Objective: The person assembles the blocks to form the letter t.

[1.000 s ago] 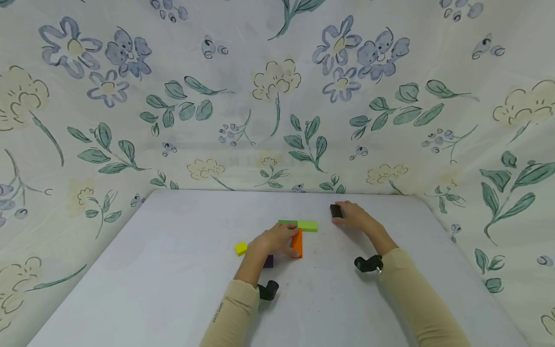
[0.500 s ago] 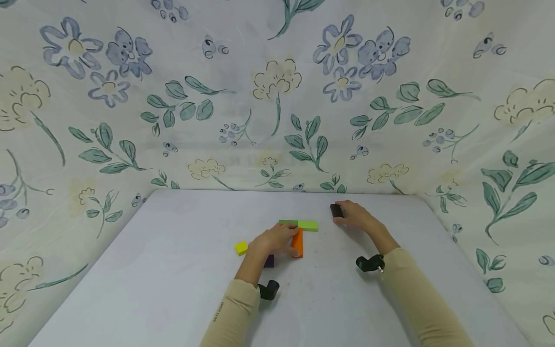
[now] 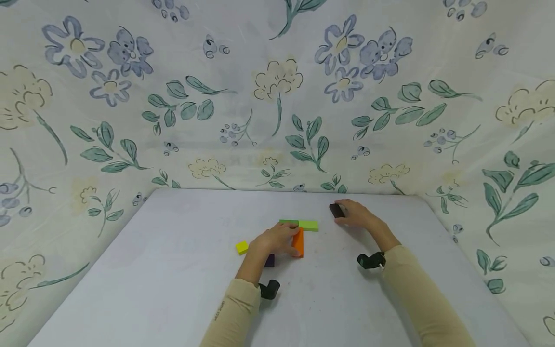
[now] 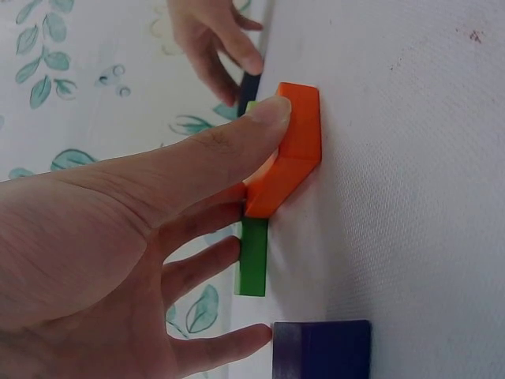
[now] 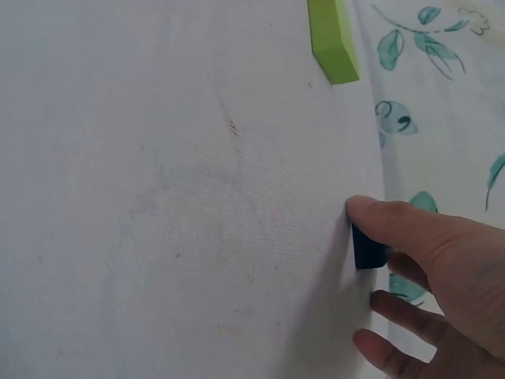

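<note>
My left hand (image 3: 276, 238) pinches an orange block (image 4: 300, 126) on the white table, thumb on its near face and fingers on the other side. The block's far end meets a row of a green block (image 4: 252, 257) and a light green block (image 3: 309, 225). A dark blue-purple block (image 4: 327, 349) lies by my left little finger, partly hidden under the wrist in the head view. Farther back and to the right, my right hand (image 3: 355, 213) holds a small dark block (image 5: 368, 251) between thumb and fingers, close over the tabletop.
A yellow block (image 3: 242, 247) lies left of my left wrist. The white table (image 3: 151, 270) ends at a flowered cloth backdrop (image 3: 243, 96) behind and at the sides. Black wrist cameras (image 3: 371, 260) stick out inward from both sleeves.
The dark block in my right hand has turned slightly, with the hand shifting a little. My left hand and the orange block stay in place.
</note>
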A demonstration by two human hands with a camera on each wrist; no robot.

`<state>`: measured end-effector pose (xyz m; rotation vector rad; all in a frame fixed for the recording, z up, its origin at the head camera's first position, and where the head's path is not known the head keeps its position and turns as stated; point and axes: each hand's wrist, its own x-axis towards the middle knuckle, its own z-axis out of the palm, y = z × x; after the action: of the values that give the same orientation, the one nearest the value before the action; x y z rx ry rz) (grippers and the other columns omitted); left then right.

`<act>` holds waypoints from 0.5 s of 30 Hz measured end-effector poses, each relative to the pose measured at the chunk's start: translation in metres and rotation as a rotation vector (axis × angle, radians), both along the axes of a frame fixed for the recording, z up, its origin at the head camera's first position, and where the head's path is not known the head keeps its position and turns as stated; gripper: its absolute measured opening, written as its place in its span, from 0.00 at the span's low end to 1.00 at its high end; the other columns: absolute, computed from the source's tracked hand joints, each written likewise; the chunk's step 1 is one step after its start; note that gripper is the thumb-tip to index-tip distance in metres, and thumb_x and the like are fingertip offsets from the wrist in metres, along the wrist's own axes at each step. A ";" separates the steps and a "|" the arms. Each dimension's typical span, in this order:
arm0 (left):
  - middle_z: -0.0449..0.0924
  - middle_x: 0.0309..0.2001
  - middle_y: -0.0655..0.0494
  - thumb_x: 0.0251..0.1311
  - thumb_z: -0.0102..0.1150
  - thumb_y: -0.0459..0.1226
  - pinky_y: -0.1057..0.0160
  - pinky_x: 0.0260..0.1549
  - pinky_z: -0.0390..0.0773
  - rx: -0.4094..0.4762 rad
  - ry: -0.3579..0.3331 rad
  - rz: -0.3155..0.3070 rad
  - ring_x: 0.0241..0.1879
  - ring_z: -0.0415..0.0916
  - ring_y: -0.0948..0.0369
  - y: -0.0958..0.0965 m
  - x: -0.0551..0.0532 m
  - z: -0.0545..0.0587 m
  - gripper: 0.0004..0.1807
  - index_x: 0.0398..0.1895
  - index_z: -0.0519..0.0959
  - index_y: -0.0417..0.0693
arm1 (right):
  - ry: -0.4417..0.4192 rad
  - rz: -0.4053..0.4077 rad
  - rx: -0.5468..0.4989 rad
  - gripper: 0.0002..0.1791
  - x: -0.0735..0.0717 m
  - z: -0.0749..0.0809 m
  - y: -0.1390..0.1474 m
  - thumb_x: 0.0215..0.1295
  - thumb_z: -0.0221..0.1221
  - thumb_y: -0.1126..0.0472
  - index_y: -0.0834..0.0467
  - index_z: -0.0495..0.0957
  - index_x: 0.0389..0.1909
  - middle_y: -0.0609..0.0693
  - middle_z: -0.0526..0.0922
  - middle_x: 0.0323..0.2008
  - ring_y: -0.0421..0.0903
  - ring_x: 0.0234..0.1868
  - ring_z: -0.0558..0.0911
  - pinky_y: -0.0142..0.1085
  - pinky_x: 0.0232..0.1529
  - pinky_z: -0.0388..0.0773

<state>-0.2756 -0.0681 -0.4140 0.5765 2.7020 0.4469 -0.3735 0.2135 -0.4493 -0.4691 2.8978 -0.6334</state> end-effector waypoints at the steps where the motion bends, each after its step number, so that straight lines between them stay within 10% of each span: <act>1: 0.57 0.76 0.56 0.58 0.67 0.50 0.37 0.72 0.53 0.001 -0.001 0.001 0.76 0.51 0.50 0.000 0.000 0.000 0.40 0.73 0.65 0.52 | -0.003 0.004 0.001 0.39 0.000 0.001 0.000 0.63 0.65 0.53 0.60 0.62 0.72 0.65 0.65 0.70 0.64 0.70 0.65 0.58 0.70 0.63; 15: 0.58 0.76 0.56 0.58 0.67 0.50 0.38 0.72 0.54 -0.001 0.003 0.007 0.76 0.52 0.51 -0.001 0.001 0.001 0.40 0.73 0.65 0.53 | 0.031 0.000 -0.024 0.34 -0.002 0.003 -0.006 0.66 0.63 0.55 0.64 0.65 0.69 0.67 0.73 0.62 0.60 0.60 0.75 0.56 0.61 0.72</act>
<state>-0.2746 -0.0686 -0.4130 0.5684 2.7081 0.4463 -0.3755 0.2073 -0.4463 -0.4860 2.9225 -0.6669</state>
